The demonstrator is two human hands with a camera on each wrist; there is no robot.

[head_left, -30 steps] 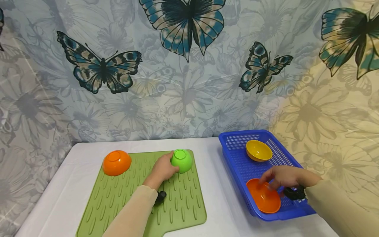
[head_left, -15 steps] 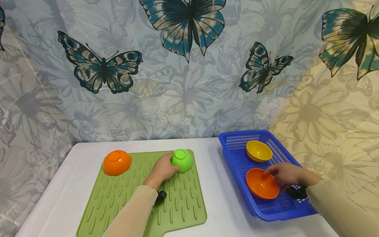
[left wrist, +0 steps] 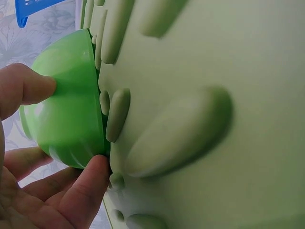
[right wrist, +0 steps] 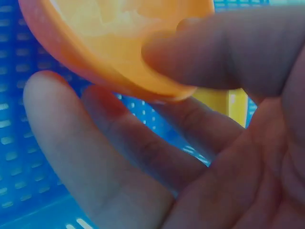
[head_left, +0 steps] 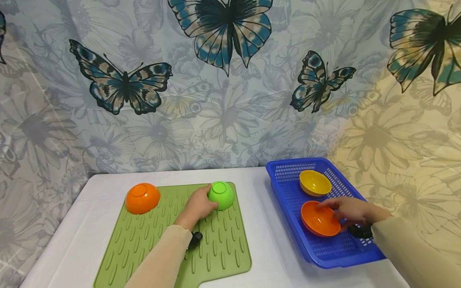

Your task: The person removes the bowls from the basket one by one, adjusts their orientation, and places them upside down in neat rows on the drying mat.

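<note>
A green bowl (head_left: 221, 195) stands upside down at the far right corner of the green mat (head_left: 173, 240). My left hand (head_left: 197, 205) holds it from the side; in the left wrist view the thumb (left wrist: 33, 86) lies on one side of the green bowl (left wrist: 71, 105) and the fingers on the other. On the right, an orange bowl (head_left: 318, 220) sits mouth up in the blue basket (head_left: 284, 212). My right hand (head_left: 354, 210) grips its rim, with the thumb (right wrist: 190, 57) inside the orange bowl (right wrist: 109, 76) and fingers against its outside.
A yellow bowl (head_left: 315, 184) sits in the basket behind the orange one. Another orange bowl (head_left: 142, 199) lies upside down at the mat's far left corner. A butterfly-print cloth (head_left: 230, 120) hangs behind the white table (head_left: 255, 224).
In the basket, the orange bowl has shifted away from me, toward the yellow bowl, and my right hand has closed on its rim. My left hand and the green bowl stay in place.
</note>
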